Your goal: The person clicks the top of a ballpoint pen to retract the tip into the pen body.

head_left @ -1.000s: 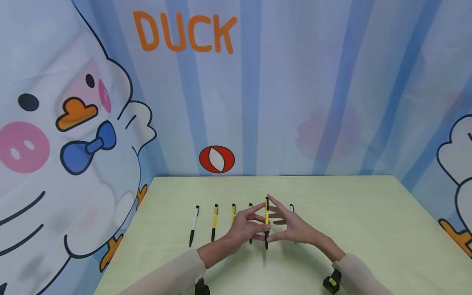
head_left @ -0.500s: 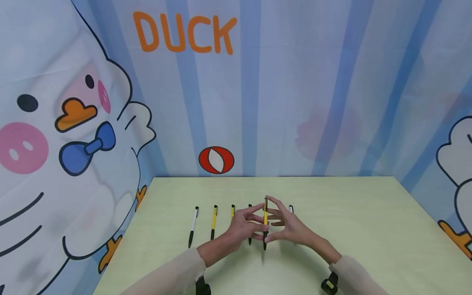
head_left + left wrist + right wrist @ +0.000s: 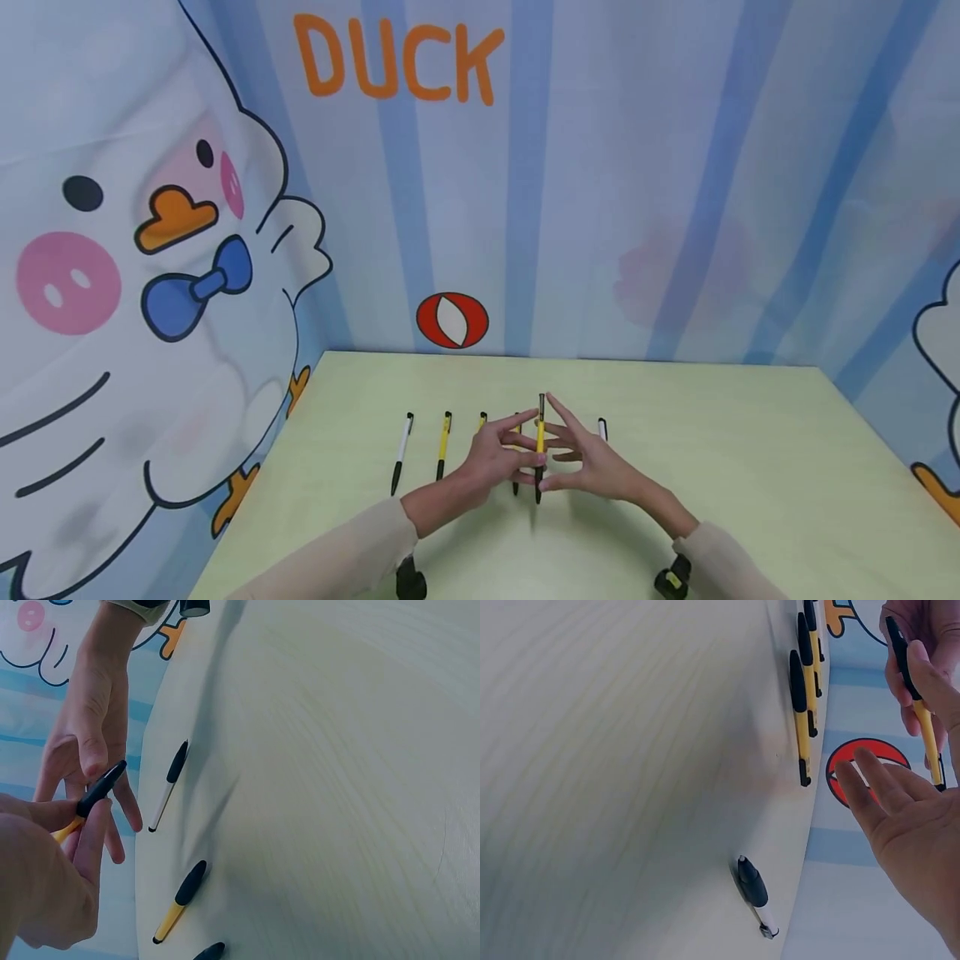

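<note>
A yellow pen (image 3: 540, 437) with a black grip stands nearly upright above the table between the two hands. The left hand (image 3: 491, 458) pinches its barrel near the grip with thumb and fingers. On the other side, the right hand (image 3: 600, 467) has its thumb on the grip and its index finger by the top end. Its other fingers spread out straight, as the right wrist view of this hand (image 3: 922, 840) shows. Below lies a row of pens: a white pen (image 3: 402, 454), a yellow pen (image 3: 445, 446), more yellow ones partly hidden by the left hand, and another white pen (image 3: 754, 891).
The pale yellow-green table (image 3: 720, 467) runs back to a blue striped curtain (image 3: 585, 183) printed with ducks. A black wrist strap device (image 3: 672, 577) sits on the right wrist, and another (image 3: 410, 578) on the left.
The head view has tilted and shifted slightly. The held pen has turned a little about its long axis; both hands keep nearly the same pose around it.
</note>
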Demonstrator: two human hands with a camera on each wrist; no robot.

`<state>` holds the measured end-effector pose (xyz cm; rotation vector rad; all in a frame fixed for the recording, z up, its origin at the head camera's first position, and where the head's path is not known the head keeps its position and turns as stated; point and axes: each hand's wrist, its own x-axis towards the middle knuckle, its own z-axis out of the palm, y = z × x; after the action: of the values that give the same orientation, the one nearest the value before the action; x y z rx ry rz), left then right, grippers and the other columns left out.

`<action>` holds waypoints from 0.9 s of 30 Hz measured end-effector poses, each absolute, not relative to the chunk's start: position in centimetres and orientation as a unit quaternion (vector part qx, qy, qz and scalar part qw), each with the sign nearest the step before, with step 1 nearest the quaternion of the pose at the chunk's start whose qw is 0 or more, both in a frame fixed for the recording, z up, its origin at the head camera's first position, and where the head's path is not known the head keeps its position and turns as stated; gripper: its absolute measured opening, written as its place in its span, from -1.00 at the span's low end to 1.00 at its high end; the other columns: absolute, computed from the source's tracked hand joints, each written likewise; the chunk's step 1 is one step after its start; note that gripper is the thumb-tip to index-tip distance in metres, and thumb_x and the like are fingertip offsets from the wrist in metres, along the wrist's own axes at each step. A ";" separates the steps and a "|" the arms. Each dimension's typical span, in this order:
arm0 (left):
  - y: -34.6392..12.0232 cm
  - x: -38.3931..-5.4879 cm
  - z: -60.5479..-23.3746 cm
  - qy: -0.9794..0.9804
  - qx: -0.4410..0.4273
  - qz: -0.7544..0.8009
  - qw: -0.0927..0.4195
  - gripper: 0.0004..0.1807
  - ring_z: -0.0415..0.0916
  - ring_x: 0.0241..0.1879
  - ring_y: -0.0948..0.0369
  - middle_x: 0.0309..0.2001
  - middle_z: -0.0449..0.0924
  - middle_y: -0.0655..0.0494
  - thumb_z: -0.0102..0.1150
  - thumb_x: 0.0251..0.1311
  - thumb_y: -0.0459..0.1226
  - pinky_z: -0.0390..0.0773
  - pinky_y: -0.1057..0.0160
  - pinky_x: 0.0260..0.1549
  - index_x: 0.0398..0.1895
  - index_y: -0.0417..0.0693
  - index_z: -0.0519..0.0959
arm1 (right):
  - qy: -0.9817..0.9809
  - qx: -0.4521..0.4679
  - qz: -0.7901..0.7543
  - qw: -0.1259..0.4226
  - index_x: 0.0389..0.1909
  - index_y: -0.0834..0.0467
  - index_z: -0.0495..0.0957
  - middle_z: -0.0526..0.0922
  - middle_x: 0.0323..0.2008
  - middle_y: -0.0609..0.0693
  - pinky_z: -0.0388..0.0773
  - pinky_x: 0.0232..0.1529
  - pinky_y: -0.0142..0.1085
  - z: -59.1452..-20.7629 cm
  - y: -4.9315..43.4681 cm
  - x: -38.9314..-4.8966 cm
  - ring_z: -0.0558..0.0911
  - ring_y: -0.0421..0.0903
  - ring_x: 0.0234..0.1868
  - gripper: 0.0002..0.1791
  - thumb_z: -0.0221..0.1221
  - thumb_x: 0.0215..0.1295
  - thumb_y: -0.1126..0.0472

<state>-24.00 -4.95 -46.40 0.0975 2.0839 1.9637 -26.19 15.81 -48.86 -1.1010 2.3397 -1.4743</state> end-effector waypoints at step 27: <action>-5.4 -25.8 -47.8 0.767 0.060 0.621 0.150 -0.25 0.76 -0.38 0.17 -0.27 0.66 -0.07 0.45 0.06 -0.54 0.80 0.13 -0.45 0.39 -0.05 0.51 | 0.844 -0.297 -0.444 0.055 0.54 0.26 0.20 0.37 0.43 0.40 0.65 0.16 -0.38 -48.6 22.9 -26.1 0.54 0.33 0.32 -0.35 0.11 0.56 0.13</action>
<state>-25.78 -5.36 -47.85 0.1716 2.2030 1.7837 -26.11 22.87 -48.60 -0.9025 2.5608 -1.3466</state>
